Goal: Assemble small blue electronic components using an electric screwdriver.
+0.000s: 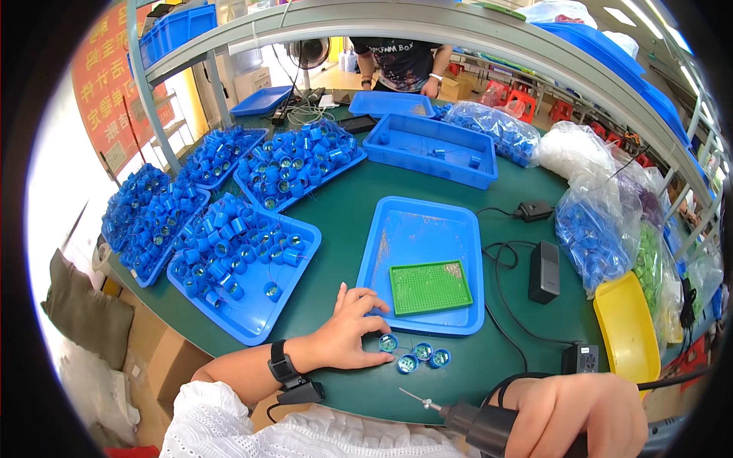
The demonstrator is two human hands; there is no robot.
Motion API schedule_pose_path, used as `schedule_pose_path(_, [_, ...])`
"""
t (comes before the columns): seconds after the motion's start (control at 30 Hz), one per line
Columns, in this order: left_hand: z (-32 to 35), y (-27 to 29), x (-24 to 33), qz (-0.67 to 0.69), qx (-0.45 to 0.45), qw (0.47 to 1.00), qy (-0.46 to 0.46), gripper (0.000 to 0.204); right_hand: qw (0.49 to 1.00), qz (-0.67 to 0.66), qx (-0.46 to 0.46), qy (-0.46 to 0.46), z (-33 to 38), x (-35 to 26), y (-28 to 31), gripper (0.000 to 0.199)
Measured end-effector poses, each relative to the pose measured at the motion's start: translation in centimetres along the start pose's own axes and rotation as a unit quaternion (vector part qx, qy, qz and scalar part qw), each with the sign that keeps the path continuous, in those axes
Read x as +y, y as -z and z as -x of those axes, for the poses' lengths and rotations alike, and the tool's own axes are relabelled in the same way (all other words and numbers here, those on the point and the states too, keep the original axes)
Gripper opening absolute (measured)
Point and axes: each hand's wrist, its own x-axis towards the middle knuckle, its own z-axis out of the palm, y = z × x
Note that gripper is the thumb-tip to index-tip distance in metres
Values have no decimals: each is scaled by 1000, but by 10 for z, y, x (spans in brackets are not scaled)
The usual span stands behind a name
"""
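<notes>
My left hand (347, 330) rests on the green table, fingers spread, its fingertips touching one of several small blue round caps (413, 355) lying just below a blue tray (424, 229). A green perforated board (430, 287) lies in that tray's near end. My right hand (569, 416) is closed around a dark pen-like power tool (466, 416) whose thin metal tip points left toward the caps, a short gap away.
Several blue trays heaped with blue caps (229, 244) fill the left side. A deeper blue bin (431, 149) stands behind. Clear bags of parts (603, 221), a yellow tray (630, 328) and black power adapters (544, 271) with cables sit right. Another person (401, 65) stands across the table.
</notes>
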Motion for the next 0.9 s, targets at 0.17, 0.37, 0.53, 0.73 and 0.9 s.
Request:
schedule_pose_path(0.17, [1,-2,5,18,-7,1000,3,35,1000,0,-2,-1,2,-6,-3,12])
schedule_pose_path(0.37, [-3,-5,2,38,-6,999,-14,35,997,81,-3,-1,5,-7,7,14])
schedule_pose_path(0.53, [1,3,-3,48,9,999,-5,30,982,176,-15,-60,6,-16,34,27])
schedule_pose_path(0.73, [1,-7,-11,84,22,996,3,27,946,234,171,-145,30,43,83,28])
schedule_pose_path(0.9, [2,-6,-8,82,37,996,4,29,914,221,271,-205,65,88,100,22])
